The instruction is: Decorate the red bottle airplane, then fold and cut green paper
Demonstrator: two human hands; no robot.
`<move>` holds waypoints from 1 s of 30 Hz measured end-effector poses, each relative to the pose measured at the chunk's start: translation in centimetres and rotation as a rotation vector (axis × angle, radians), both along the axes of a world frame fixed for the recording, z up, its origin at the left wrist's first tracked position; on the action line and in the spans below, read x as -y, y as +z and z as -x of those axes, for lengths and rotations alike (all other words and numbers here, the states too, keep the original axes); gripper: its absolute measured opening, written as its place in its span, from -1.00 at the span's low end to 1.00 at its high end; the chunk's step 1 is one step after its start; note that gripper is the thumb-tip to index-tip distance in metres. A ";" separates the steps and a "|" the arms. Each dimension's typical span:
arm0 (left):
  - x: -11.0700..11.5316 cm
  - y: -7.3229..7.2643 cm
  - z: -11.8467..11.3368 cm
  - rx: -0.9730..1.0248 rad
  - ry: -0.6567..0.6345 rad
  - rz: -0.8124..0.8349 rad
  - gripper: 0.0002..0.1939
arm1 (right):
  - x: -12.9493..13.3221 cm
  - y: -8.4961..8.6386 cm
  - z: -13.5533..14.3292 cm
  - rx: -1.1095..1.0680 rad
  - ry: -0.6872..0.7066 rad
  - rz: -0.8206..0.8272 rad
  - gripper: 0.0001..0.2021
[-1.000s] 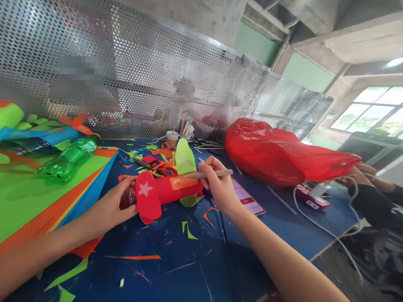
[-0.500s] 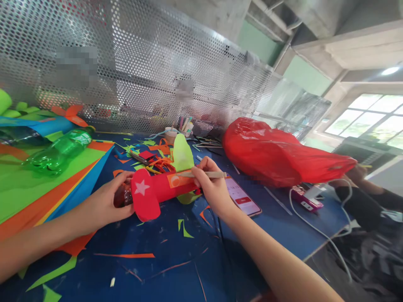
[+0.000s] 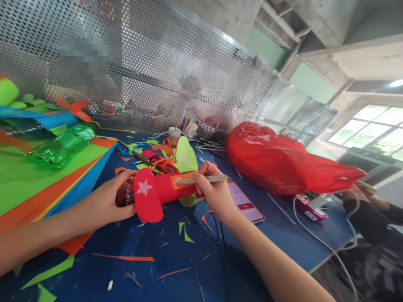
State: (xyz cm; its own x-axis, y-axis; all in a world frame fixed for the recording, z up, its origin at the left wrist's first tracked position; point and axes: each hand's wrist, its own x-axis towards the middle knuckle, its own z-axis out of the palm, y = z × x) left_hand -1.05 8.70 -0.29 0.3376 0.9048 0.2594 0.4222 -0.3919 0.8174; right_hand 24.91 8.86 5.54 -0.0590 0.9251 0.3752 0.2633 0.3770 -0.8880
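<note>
Bottle (image 3: 163, 187) gripped in left hand (image 3: 116, 195), tan stick (image 3: 187, 181) pinched in right hand (image 3: 214, 188), table edge (image 3: 327, 257) farther right

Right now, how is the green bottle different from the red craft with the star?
The green bottle is see-through, while the red craft has a solid red body. The green bottle lies on the green sheet; the red craft is held by the left hand. Both are long and lie sideways.

Pen (image 3: 218, 178) in right hand (image 3: 215, 193); red bag (image 3: 273, 157)
</note>
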 end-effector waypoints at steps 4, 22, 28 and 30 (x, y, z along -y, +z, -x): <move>-0.4 -0.5 0.3 -0.017 -0.001 -0.012 -0.42 | 0.0 0.1 0.0 0.007 0.010 0.002 -0.76; -0.7 -1.1 0.6 0.009 -0.028 0.053 -0.36 | 0.0 0.3 0.1 0.028 0.028 -0.001 -0.77; -0.5 -0.9 0.4 0.026 -0.040 0.062 -0.40 | 0.0 0.2 0.0 0.047 0.025 -0.004 -0.76; -0.5 -0.9 0.4 0.026 -0.036 0.060 -0.40 | 0.0 0.2 0.0 0.048 0.020 -0.010 -0.75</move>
